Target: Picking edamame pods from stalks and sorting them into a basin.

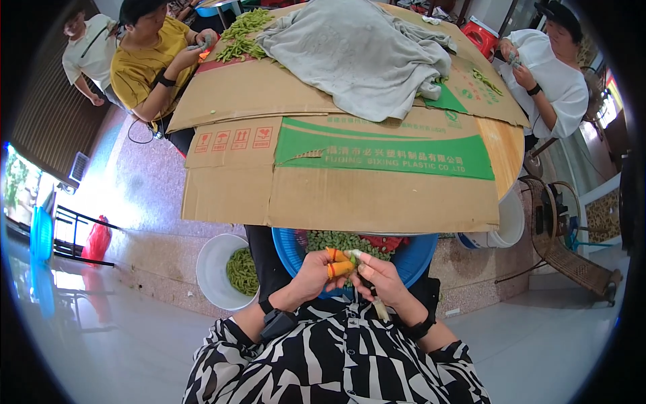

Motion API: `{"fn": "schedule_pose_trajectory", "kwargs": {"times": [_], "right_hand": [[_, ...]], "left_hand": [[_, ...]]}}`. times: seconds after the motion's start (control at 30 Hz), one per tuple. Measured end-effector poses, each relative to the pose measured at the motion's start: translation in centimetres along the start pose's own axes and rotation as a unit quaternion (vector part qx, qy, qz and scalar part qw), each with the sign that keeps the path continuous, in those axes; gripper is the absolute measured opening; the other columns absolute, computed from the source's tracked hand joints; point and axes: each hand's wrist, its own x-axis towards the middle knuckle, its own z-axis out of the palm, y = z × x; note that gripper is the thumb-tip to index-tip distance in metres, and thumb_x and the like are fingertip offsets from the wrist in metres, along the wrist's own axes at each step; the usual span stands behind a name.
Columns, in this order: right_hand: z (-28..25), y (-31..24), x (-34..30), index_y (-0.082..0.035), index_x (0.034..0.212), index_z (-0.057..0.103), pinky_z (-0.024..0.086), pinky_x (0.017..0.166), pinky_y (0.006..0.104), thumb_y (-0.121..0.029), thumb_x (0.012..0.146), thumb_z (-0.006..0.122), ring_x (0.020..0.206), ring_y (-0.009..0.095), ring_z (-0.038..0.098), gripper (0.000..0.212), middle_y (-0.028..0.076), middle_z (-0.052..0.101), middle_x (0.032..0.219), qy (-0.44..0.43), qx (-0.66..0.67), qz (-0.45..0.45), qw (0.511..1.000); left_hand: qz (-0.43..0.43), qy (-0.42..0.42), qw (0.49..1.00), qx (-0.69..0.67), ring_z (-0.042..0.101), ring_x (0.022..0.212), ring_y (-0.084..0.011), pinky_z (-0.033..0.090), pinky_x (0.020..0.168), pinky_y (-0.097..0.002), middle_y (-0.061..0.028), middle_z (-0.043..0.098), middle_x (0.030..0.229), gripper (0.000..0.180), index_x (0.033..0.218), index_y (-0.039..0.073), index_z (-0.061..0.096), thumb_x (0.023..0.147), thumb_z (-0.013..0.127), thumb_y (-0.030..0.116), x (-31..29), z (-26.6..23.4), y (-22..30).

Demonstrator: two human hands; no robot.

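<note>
Above a blue basin (286, 259) in my lap, both hands meet at a small green bean pod (352, 260). My left hand (316, 273), with orange covers on its thumb and finger, is closed in a pinch on the pod. My right hand (382, 275) is closed too, its fingertips at the pod and something whitish on one of them. From under its palm a slim tool with a pale end (381, 310) points down toward my shirt; its kind is unclear. Shelled green beans (346, 242) lie in the basin below, beside something red.
A cardboard-covered table (377, 202) stands just ahead, with a grey cloth (356, 54) over a heap and green pods (245, 34) on top. A white bucket of pods (212, 273) stands at my left, another white bucket (510, 219) at right. Several people sit or stand around the table.
</note>
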Motion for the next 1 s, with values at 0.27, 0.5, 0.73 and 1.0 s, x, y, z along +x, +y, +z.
{"fn": "schedule_pose_trajectory", "kwargs": {"times": [0.27,0.5,0.73,1.0], "right_hand": [[0.3,-0.4,-0.2,-0.007,0.146,0.037,0.037,0.046,0.0185,-0.017,0.1,0.045,0.053,0.005,0.045,0.048,0.002,0.056,0.081,-0.023,0.013,0.015,1.0],[0.4,-0.3,-0.4,-0.007,0.144,0.041,0.036,0.044,0.0184,-0.015,0.1,0.046,0.051,0.005,0.044,0.046,0.001,0.055,0.078,-0.004,-0.037,0.002,0.999],[-0.2,-0.6,-0.3,-0.006,0.14,0.048,0.036,0.044,0.0184,-0.011,0.098,0.05,0.051,0.003,0.045,0.043,-0.001,0.057,0.077,-0.008,-0.111,-0.025,0.993],[-1.5,0.7,0.3,-0.001,0.125,0.058,0.044,0.053,0.03,-0.007,0.09,0.061,0.056,0.016,0.055,0.035,0.008,0.059,0.072,0.01,-0.471,-0.319,0.822]], "left_hand": [[0.01,0.023,1.0,0.0,0.048,0.047,-0.0061,0.033,0.041,-0.0189,-0.0021,0.058,0.064,0.015,0.095,0.001,0.063,0.091,0.065,0.015,0.3,-0.1,-0.5],[0.023,0.037,0.999,0.017,0.048,0.047,-0.0069,0.031,0.04,-0.0193,-0.0013,0.057,0.063,0.011,0.093,0.002,0.062,0.09,0.066,0.012,0.1,0.1,-0.5],[-0.017,0.024,0.999,-0.031,0.049,0.047,-0.0076,0.031,0.039,-0.0193,-0.0027,0.057,0.065,0.008,0.092,0.003,0.06,0.089,0.066,0.009,0.1,0.2,0.0],[-0.153,-0.035,0.951,-0.266,0.042,0.046,-0.0109,0.031,0.039,-0.0239,-0.0065,0.055,0.07,0.011,0.095,0.001,0.058,0.095,0.048,0.007,0.7,-0.6,-1.5]]}}
